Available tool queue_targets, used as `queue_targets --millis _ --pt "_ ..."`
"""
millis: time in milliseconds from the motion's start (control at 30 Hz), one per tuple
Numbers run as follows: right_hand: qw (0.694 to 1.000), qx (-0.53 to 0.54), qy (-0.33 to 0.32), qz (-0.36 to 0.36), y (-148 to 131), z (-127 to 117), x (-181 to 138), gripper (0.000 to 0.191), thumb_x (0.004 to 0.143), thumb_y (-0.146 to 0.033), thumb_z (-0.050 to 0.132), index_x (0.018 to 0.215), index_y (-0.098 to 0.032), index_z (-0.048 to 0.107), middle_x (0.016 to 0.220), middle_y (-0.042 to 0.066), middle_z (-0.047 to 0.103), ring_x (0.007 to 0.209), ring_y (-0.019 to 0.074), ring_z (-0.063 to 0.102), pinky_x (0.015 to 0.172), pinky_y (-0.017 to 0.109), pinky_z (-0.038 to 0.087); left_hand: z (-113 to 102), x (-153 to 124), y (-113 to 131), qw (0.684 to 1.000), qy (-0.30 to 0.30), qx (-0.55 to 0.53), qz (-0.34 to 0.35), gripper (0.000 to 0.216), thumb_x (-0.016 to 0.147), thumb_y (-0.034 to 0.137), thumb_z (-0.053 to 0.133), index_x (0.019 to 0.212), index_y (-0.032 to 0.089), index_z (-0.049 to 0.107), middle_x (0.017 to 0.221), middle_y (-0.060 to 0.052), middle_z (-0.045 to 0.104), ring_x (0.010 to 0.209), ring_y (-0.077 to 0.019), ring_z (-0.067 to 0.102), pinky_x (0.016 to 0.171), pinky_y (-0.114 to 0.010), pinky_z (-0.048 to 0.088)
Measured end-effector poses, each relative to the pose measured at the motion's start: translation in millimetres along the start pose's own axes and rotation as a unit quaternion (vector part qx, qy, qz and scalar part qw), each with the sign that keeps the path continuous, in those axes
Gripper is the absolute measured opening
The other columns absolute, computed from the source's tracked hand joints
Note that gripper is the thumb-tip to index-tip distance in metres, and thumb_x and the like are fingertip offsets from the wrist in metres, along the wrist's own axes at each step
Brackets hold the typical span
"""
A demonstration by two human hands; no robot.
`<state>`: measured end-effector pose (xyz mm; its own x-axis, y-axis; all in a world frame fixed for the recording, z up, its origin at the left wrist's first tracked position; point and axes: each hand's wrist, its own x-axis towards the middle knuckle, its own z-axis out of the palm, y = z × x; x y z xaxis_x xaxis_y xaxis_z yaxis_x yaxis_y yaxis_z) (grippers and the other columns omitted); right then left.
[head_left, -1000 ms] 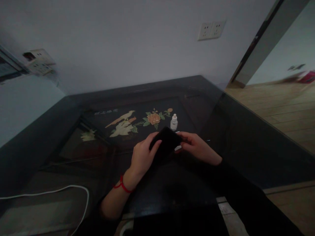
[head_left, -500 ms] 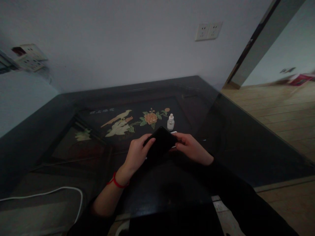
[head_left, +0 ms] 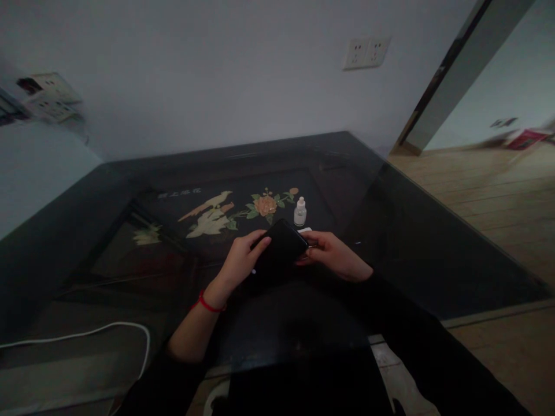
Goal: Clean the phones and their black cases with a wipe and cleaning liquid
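A flat black smartphone [head_left: 284,245] is held tilted above the dark table, its face dark. My left hand [head_left: 243,257], with a red cord bracelet at the wrist, grips the phone's left side, thumb on top and fingers partly hidden. At the opposite end, my right hand [head_left: 332,252] pinches the phone's right edge between thumb and fingers. A small white piece [head_left: 305,230] shows just behind the right fingertips; its kind I cannot make out. Beyond the phone stands a small clear dropper bottle [head_left: 300,212] with a pale cap, upright and untouched.
The glossy black table [head_left: 416,248] carries an inlaid bird-and-flower picture [head_left: 264,205]. A white cable [head_left: 87,333] curves at the lower left. Wall sockets [head_left: 366,52] sit above the table. Wooden floor [head_left: 468,190] lies to the right.
The phone has tilted slightly, so more of its right edge shows. My right fingers have shifted under that edge. The bottle stays in place; the view has moved a little.
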<state>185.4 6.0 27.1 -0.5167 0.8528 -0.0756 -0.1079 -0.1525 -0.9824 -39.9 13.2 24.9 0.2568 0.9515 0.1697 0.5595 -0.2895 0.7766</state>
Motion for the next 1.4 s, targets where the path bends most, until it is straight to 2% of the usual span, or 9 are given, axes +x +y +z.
queue_targets --millis 67,167,300,467,700,933,1233,1333,1400 --pt "1.0 0.002 -0.013 -0.007 -2.9 -3.2 -2.4 0.039 0.076 -0.017 0.061 0.115 -0.016 0.063 0.104 0.005 0.068 0.088 0.0153 0.066 0.081 0.032 0.058 -1.7 0.3 0.4 1.0 -0.001 -0.001 0.002 0.037 0.089 0.045 0.044 0.095 0.015 0.066 0.084 -0.003 0.07 0.077 -0.0171 0.062 0.067 -0.025 0.046" --pt "0.998 -0.017 -0.067 0.006 -10.1 -9.1 -7.2 0.041 0.081 -0.021 0.062 0.122 -0.015 0.059 0.106 0.007 0.068 0.093 0.0173 0.066 0.079 0.032 0.059 -5.0 0.1 3.8 1.0 -0.018 -0.004 0.007 0.036 0.09 0.044 0.043 0.093 0.016 0.066 0.083 -0.002 0.069 0.076 -0.0162 0.062 0.066 -0.024 0.046" --pt "0.99 -0.034 -0.134 0.029 -16.7 -14.9 -11.4 0.046 0.086 -0.023 0.06 0.13 -0.014 0.05 0.106 0.01 0.068 0.094 0.018 0.068 0.078 0.031 0.059 -8.6 -1.0 7.9 0.998 -0.063 -0.014 0.029 0.035 0.091 0.042 0.045 0.101 0.017 0.067 0.094 -0.003 0.071 0.085 -0.0173 0.064 0.074 -0.025 0.047" --pt "0.983 -0.036 -0.17 0.053 -17.2 -16.2 -13.0 0.044 0.088 -0.022 0.056 0.13 -0.013 0.049 0.104 0.01 0.069 0.094 0.0179 0.069 0.078 0.03 0.059 -10.3 -2.6 10.1 0.993 -0.108 0.001 0.043 0.034 0.091 0.039 0.047 0.108 0.018 0.067 0.103 -0.003 0.072 0.091 -0.0178 0.065 0.078 -0.026 0.048" --pt "0.98 0.001 -0.182 0.076 -11.4 -12.0 -12.2 0.045 0.079 -0.012 0.059 0.124 -0.014 0.053 0.106 0.007 0.068 0.093 0.0151 0.068 0.085 0.032 0.056 -9.5 -2.7 8.4 0.989 -0.136 0.015 0.058 0.033 0.091 0.039 0.048 0.105 0.017 0.069 0.099 -0.004 0.073 0.085 -0.016 0.066 0.074 -0.024 0.047" --pt "0.984 0.019 -0.143 0.105 -4.0 -8.1 -9.2 0.048 0.071 -0.006 0.059 0.118 -0.013 0.054 0.103 0.007 0.069 0.089 0.0151 0.068 0.083 0.031 0.056 -7.4 -3.1 4.1 0.989 -0.137 0.008 0.047 0.032 0.09 0.04 0.048 0.1 0.017 0.068 0.091 -0.003 0.073 0.078 -0.0144 0.065 0.069 -0.022 0.047" --pt "0.985 0.001 -0.109 0.132 -6.5 -3.2 -9.7 0.05 0.069 -0.007 0.062 0.118 -0.012 0.055 0.1 0.007 0.07 0.084 0.0152 0.068 0.078 0.029 0.056 -5.8 -2.5 0.5 0.987 -0.153 -0.005 0.045 0.034 0.091 0.042 0.047 0.101 0.018 0.067 0.092 -0.002 0.072 0.08 -0.0147 0.065 0.071 -0.023 0.048" --pt "0.987 0.006 -0.101 0.125 -6.8 -0.9 -9.3 0.049 0.069 -0.008 0.061 0.118 -0.011 0.055 0.1 0.008 0.07 0.084 0.0154 0.069 0.078 0.03 0.057 -6.6 -0.6 -0.7 0.985 -0.164 0.027 0.049 0.036 0.093 0.043 0.043 0.106 0.019 0.066 0.095 -0.003 0.071 0.081 -0.0153 0.065 0.073 -0.025 0.049" --pt "0.988 0.012 -0.093 0.12 -6.7 0.6 -9.0 0.046 0.07 -0.009 0.06 0.116 -0.012 0.056 0.098 0.007 0.071 0.081 0.0144 0.069 0.078 0.03 0.057 -6.6 -1.3 2.8 0.983 -0.157 0.074 0.053 0.036 0.095 0.042 0.039 0.113 0.021 0.063 0.103 -0.004 0.07 0.089 -0.0167 0.065 0.081 -0.028 0.049"
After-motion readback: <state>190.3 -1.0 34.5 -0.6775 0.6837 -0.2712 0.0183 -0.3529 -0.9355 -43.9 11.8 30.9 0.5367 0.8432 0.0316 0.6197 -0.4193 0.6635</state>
